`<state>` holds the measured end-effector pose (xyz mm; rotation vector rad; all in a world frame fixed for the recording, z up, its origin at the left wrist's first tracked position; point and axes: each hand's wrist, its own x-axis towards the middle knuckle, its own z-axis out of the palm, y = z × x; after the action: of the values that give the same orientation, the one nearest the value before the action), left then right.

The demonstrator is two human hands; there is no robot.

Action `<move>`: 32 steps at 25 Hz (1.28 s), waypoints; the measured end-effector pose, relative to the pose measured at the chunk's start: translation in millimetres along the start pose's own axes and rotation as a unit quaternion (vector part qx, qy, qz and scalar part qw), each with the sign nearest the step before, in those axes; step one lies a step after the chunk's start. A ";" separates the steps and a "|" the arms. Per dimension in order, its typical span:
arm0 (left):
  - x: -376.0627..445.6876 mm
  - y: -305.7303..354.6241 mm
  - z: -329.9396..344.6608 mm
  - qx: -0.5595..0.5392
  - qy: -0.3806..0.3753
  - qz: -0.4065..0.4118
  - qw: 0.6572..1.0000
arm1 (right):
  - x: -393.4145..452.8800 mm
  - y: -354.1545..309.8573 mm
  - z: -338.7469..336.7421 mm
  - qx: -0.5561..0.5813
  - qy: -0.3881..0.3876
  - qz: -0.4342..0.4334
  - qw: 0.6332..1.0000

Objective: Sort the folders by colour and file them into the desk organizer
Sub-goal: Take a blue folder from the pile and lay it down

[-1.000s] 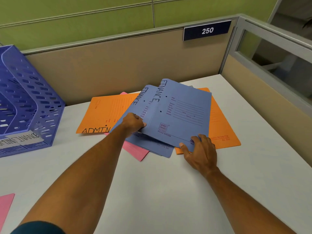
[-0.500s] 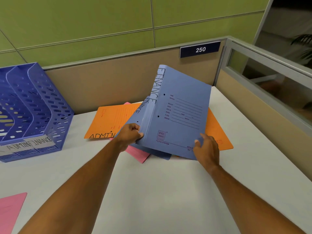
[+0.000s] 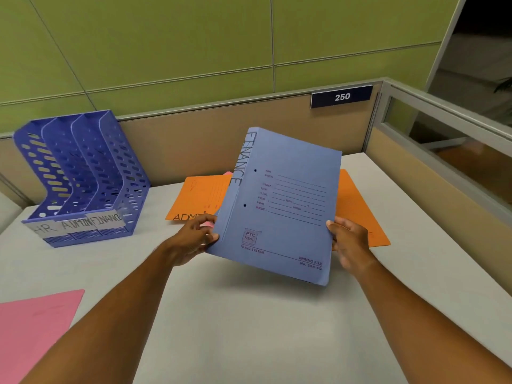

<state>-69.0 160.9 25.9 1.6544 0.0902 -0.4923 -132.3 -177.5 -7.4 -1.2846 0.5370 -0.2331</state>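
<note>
Both hands' grip on blue folders (image 3: 282, 206), left hand (image 3: 194, 239), right hand (image 3: 350, 241), stack count unclear

Bright, even overhead light falls on the worktop (image 3: 249, 328), and a soft shadow lies under the blue folders (image 3: 282, 203). Wide-angle bending curves the partition edges; fine print looks slightly soft.
</note>
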 end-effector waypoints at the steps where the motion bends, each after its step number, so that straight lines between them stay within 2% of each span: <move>1: -7.1 -4.5 -5.2 -0.008 -0.005 -0.012 1.000 | -3.5 0.9 0.7 -0.002 -0.011 0.008 1.000; 5: -33.3 -22.1 -22.6 -0.006 -0.018 -0.047 0.999 | -21.4 8.2 4.3 -0.027 -0.039 0.016 0.999; 11: -67.1 -46.2 -37.1 -0.012 0.095 -0.040 0.995 | -58.6 24.9 12.4 -0.083 -0.098 0.045 0.991; 15: -96.0 -71.7 -45.9 -0.025 0.135 -0.040 0.990 | -90.7 34.7 15.4 -0.123 -0.131 0.067 0.982; 23: -162.4 -133.4 -56.7 0.019 0.137 -0.098 0.986 | -159.5 66.6 5.2 -0.215 -0.075 0.125 0.966; 32: -192.5 -165.6 -46.1 0.094 0.141 -0.121 0.978 | -198.9 84.7 5.6 -0.368 -0.032 0.075 0.926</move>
<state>-286.8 273.7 -54.3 1.9039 0.4724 -0.4572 -310.4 -58.7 -37.4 -1.9605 0.6955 0.1646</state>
